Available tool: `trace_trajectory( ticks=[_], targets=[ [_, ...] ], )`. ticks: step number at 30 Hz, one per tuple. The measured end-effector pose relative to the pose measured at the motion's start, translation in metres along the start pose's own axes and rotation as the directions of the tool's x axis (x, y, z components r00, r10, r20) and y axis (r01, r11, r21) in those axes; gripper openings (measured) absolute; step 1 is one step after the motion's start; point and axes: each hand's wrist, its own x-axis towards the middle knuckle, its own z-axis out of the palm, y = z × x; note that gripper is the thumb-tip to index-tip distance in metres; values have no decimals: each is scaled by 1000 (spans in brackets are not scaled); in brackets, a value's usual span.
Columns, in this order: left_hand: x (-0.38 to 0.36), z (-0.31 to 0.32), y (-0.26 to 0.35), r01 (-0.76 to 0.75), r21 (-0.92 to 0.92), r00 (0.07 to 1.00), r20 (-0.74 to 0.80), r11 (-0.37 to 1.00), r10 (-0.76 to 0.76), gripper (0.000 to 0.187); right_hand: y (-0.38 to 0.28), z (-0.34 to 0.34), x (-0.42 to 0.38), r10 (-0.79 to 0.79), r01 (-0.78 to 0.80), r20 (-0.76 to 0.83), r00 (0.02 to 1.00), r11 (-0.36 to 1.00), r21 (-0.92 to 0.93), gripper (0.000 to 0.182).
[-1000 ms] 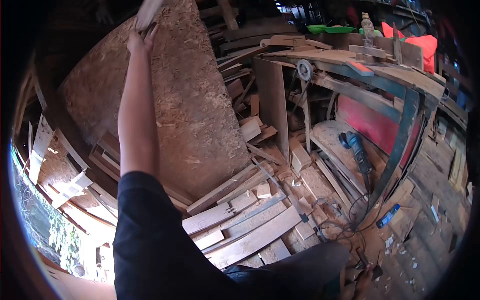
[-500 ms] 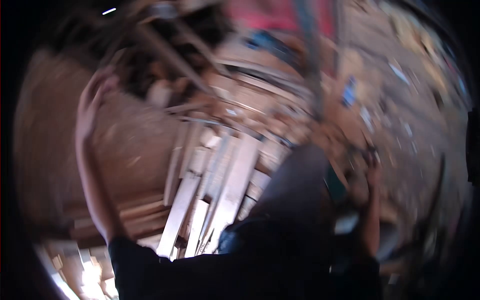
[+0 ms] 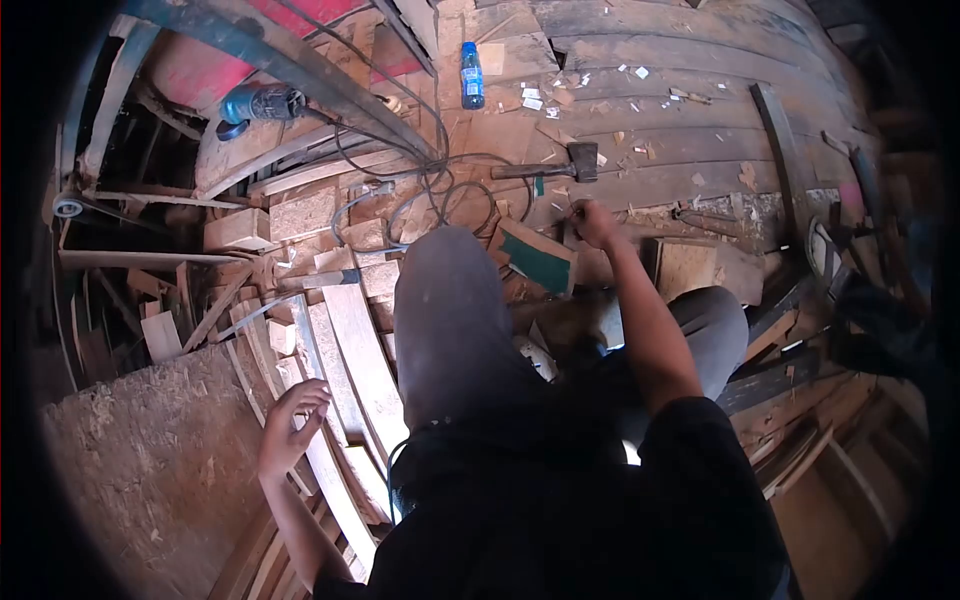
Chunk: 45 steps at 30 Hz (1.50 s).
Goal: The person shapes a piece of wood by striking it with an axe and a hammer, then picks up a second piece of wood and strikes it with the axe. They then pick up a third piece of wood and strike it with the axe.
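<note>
Workshop floor seen from above, looking down my own body: dark shirt, grey trousers, knees bent over a litter of offcuts. My right hand (image 3: 592, 222) is stretched forward and down, closed into a loose fist around something small and dark at the edge of a green-faced board (image 3: 540, 257); the object is too small for me to name. Just beyond that hand a hammer (image 3: 560, 166) lies flat on the floor planks (image 3: 680, 120), its head pointing right, untouched, and further off a blue plastic bottle (image 3: 471, 75) lies among wood chips. Black cables (image 3: 440, 185) loop across the floor between the bottle and my left knee, running back toward a blue power tool (image 3: 262, 101) under a machine frame. My left hand (image 3: 292, 427) hangs out to the side, fingers half curled and spread, holding nothing; it hovers just above a stack of pale curved slats (image 3: 350, 370), beside a large sheet of chipboard (image 3: 150, 470). I judge the work in hand to be picking up or setting a small piece at the green board, with the right hand doing it; the next move seems to call for a steady grip there, and a short reach forward if the hammer is wanted.
</note>
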Motion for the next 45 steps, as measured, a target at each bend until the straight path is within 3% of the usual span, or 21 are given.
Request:
trace_trajectory(
  ticks=[2,5,8,11,14,17,19,21,24,30,33,35,36,37,38,39,40,42,43,45],
  targets=[
    [-10,6,-16,27,-69,998,-49,997,-30,31,-13,-3,-6,11,-11,5,1000,1000,20,17],
    [-26,17,-32,74,-130,993,-86,989,-86,29,-8,-5,-5,152,-148,146,978,988,-34,20],
    [-38,33,-45,103,-175,991,-68,979,-116,29,61,11,-4,71,-106,-88,994,849,-518,28],
    [-43,47,-59,158,-194,983,-59,968,-173,30,51,-9,-33,413,-360,-10,910,779,-514,34],
    [-35,54,-57,155,-157,985,-57,975,-165,29,9,-15,-50,384,-380,-148,912,647,-662,30],
    [-29,56,-58,135,-152,989,-46,979,-144,28,-18,-1,-48,204,-259,-161,966,704,-662,40],
    [-21,55,-62,116,-143,992,-31,983,-122,27,-52,11,-63,171,-79,104,980,809,-583,68],
    [-11,54,-59,86,-142,996,-22,986,-90,27,-73,40,-78,50,81,153,987,671,-737,92],
    [-1,54,-53,67,-124,998,-6,990,-68,28,-53,95,-84,-27,96,96,995,519,-850,108],
    [23,52,-51,-56,-78,998,-23,995,54,29,-44,78,-58,105,-26,73,992,723,-690,113],
    [65,57,-40,-187,-131,978,-123,974,171,21,-92,41,-80,77,-95,-56,995,814,-574,112],
    [113,62,-27,-272,-383,962,-124,883,243,19,-119,17,-95,-95,-16,-202,975,873,-488,110],
    [140,65,-5,-298,-401,952,-192,866,238,24,-132,4,-101,-180,36,-280,943,892,-452,109],
    [166,72,22,-372,-482,924,-272,793,268,31,-145,-9,-108,-257,97,-346,903,904,-417,109],
    [201,77,38,-425,-483,903,-287,766,320,50,-158,-22,-117,-327,162,-412,851,908,-386,108],
    [228,84,62,-398,-567,917,-281,722,284,53,-168,-32,-127,-388,229,-476,789,905,-358,107],
    [249,92,87,-366,-646,931,-265,670,252,57,-174,-41,-137,-415,258,-498,762,899,-355,106],
    [270,102,135,-277,-767,935,-77,579,346,60,-180,-50,-151,-431,240,-546,718,890,-387,105],
    [270,107,157,-282,-781,892,1,557,452,55,-181,-55,-157,-437,226,-566,700,886,-405,104],
    [280,131,179,-493,-677,800,-106,547,590,49,-175,-64,-159,-448,238,-570,688,882,-406,102]
  ],
)
